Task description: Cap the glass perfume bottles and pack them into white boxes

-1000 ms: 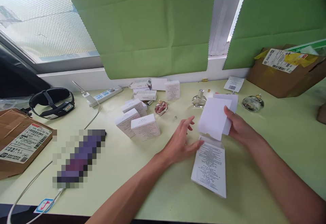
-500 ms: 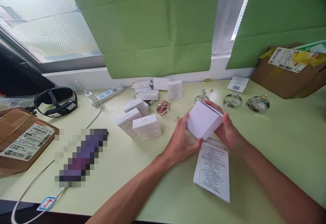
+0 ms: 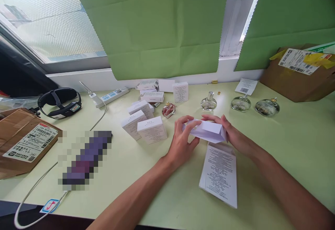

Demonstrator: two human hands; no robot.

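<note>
Two hands grip one white carton (image 3: pixel 206 131) above the table (image 3: pixel 288 142): left hand (image 3: pixel 181 142) pinches its left end, right hand (image 3: pixel 232 135) its right end. A printed flat box (image 3: pixel 220 176) lies beneath, bottles (image 3: pixel 240 103) behind.

Pale green desk (image 3: pixel 288 135) under a frosted window (image 3: pixel 44 20) (daylight bright) with green paper sheets (image 3: pixel 167 27).
</note>
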